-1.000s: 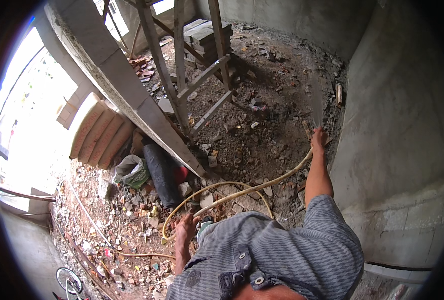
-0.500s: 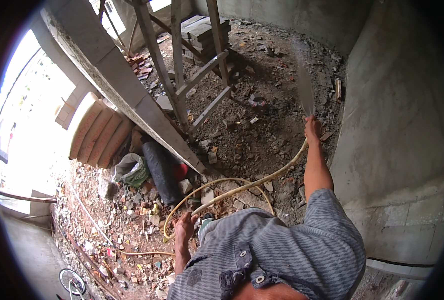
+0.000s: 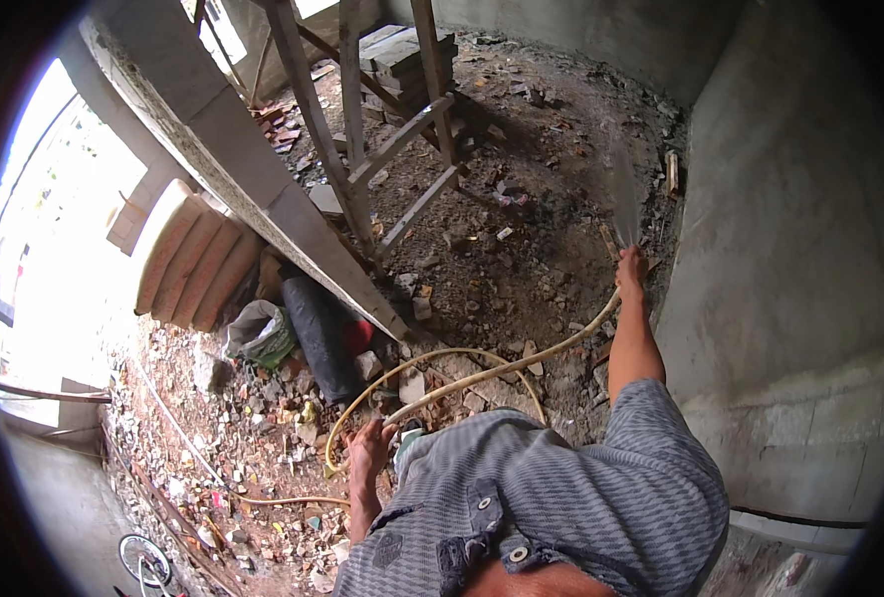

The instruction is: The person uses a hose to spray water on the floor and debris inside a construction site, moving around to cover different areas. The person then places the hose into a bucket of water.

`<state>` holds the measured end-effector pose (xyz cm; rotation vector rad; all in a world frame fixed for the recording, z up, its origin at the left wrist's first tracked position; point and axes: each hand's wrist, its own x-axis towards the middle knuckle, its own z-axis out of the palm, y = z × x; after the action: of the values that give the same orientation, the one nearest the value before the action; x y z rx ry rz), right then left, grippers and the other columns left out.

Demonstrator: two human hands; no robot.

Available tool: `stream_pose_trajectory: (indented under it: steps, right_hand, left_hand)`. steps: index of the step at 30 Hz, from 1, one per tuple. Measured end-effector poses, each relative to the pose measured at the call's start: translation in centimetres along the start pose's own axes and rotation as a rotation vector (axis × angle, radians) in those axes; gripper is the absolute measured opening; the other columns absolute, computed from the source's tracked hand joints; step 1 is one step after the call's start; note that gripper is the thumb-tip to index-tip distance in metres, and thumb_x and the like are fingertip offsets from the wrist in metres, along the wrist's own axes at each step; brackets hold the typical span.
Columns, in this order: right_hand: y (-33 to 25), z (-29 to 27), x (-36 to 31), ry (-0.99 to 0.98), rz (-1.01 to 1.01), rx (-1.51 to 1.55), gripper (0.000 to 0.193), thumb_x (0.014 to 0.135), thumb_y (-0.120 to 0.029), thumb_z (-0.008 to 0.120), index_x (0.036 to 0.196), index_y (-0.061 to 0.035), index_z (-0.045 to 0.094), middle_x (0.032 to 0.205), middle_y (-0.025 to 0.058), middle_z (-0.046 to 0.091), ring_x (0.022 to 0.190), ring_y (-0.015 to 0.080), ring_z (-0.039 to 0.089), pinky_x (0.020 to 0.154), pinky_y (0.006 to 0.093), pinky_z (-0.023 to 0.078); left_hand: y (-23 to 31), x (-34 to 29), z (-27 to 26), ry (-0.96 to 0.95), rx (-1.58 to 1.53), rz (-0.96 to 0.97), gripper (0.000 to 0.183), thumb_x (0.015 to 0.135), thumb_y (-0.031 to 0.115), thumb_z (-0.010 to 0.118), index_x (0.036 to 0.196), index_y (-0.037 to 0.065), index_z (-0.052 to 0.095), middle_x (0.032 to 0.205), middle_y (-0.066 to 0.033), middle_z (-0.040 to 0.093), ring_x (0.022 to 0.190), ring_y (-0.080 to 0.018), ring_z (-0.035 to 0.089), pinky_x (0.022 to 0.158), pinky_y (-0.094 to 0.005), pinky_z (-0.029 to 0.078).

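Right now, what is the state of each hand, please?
Left hand: closed around the yellow water hose.
Right hand: closed around the same hose, behind its water spray.

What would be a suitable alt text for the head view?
A person sprays water from a yellow hose, the right hand at its spraying end, the left hand holding it farther back. Around are rubble, a wooden frame and stacked sacks.

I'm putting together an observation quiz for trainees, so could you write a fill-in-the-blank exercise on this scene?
1. The left hand and right hand both hold a long, flexible, yellowish ____.
2. A spray of ____ shoots forward at the right hand.
3. The stacked brown sacks sit toward the picture's ____ edge.

Missing words: hose; water; left.
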<state>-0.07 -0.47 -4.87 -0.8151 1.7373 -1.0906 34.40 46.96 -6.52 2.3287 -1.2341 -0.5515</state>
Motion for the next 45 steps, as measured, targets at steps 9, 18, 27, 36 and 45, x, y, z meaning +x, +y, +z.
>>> stream_pose_trajectory:
  steps: [9, 18, 27, 36, 45]
  right_hand:
    - [5.0, -4.0, 1.5, 0.116, 0.022, -0.082, 0.041, 0.093, -0.03, 0.03, 0.101, -0.0002, 0.056, 0.077, 0.0132, 0.056, 0.051, 0.0216, 0.05, 0.042, 0.034, 0.037]
    - [9.9, -6.0, 1.8, 0.187, 0.052, -0.233, 0.036, 0.093, -0.027, 0.034, 0.103, -0.0001, 0.055, 0.092, 0.0173, 0.059, 0.069, 0.0272, 0.06, 0.049, 0.0365, 0.048]
    - [2.7, -3.0, 1.0, 0.042, -0.003, 0.126, 0.037, 0.091, -0.034, 0.038, 0.1, -0.0046, 0.058, 0.058, 0.0023, 0.044, 0.043, 0.0123, 0.037, 0.038, 0.026, 0.031]
    - [11.2, -3.7, 6.8, -0.055, 0.172, 0.063, 0.045, 0.09, -0.038, 0.038, 0.107, -0.0008, 0.057, 0.066, 0.0, 0.042, 0.046, 0.0112, 0.027, 0.042, 0.0265, 0.025]
    - [8.2, -2.4, 3.9, -0.112, 0.204, -0.088, 0.039, 0.091, -0.038, 0.034, 0.087, -0.0034, 0.051, 0.057, -0.0011, 0.036, 0.042, 0.0094, 0.027, 0.036, 0.023, 0.023]
  left_hand:
    - [-0.1, 0.7, 0.1, -0.03, 0.01, -0.019, 0.027, 0.081, 0.034, 0.058, 0.082, 0.007, 0.056, 0.075, -0.0116, 0.059, 0.076, -0.0289, 0.056, 0.074, -0.0417, 0.034]
    - [0.0, 0.5, -0.4, -0.032, 0.022, -0.016, 0.026, 0.079, 0.032, 0.06, 0.082, 0.006, 0.057, 0.075, -0.0108, 0.059, 0.075, -0.0283, 0.057, 0.072, -0.0399, 0.036]
    - [-0.2, 0.9, -0.1, -0.053, 0.029, 0.005, 0.027, 0.081, 0.035, 0.057, 0.088, 0.009, 0.058, 0.075, -0.0111, 0.06, 0.076, -0.029, 0.058, 0.074, -0.0425, 0.036]
    - [-1.7, -1.3, -0.1, 0.133, 0.095, 0.071, 0.037, 0.079, 0.05, 0.052, 0.076, 0.014, 0.057, 0.067, -0.0041, 0.054, 0.072, -0.023, 0.055, 0.067, -0.0364, 0.035]
    - [-1.1, -4.2, 0.4, 0.098, 0.027, -0.051, 0.041, 0.08, 0.053, 0.05, 0.08, 0.013, 0.058, 0.073, -0.006, 0.057, 0.08, -0.024, 0.058, 0.072, -0.0398, 0.035]
